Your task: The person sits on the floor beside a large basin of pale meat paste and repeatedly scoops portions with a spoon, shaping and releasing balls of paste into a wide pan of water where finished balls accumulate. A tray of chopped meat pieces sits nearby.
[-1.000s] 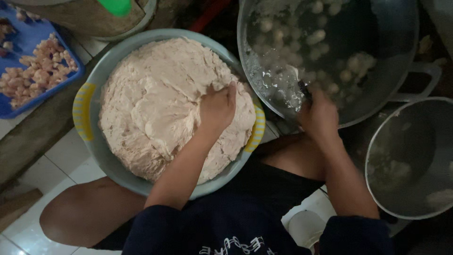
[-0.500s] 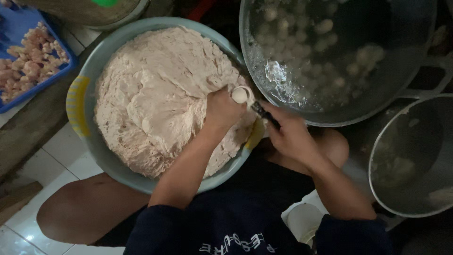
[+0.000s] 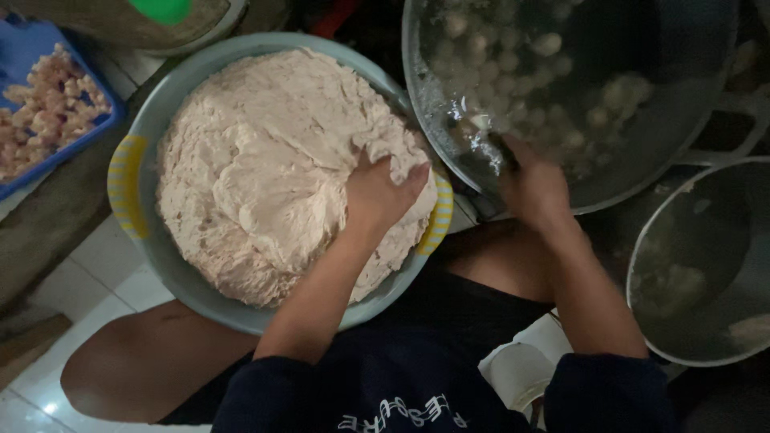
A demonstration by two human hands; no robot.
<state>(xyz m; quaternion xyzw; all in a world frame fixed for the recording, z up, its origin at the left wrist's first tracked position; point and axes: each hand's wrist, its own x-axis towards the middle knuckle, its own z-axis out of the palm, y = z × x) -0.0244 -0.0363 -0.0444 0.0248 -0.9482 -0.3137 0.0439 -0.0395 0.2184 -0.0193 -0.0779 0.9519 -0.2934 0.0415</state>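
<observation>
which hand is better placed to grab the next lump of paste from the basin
Left. The left hand already rests on the pale paste in the grey basin, fingers dug in. The right hand is over the big metal pot of floating balls, holding a dark utensil.

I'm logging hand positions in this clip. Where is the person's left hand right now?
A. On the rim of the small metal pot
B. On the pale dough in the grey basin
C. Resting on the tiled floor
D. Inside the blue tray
B: the left hand presses into the pale dough heaped in the round grey basin with yellow handles, while the right hand is at the large metal pot of water and pale balls.
</observation>
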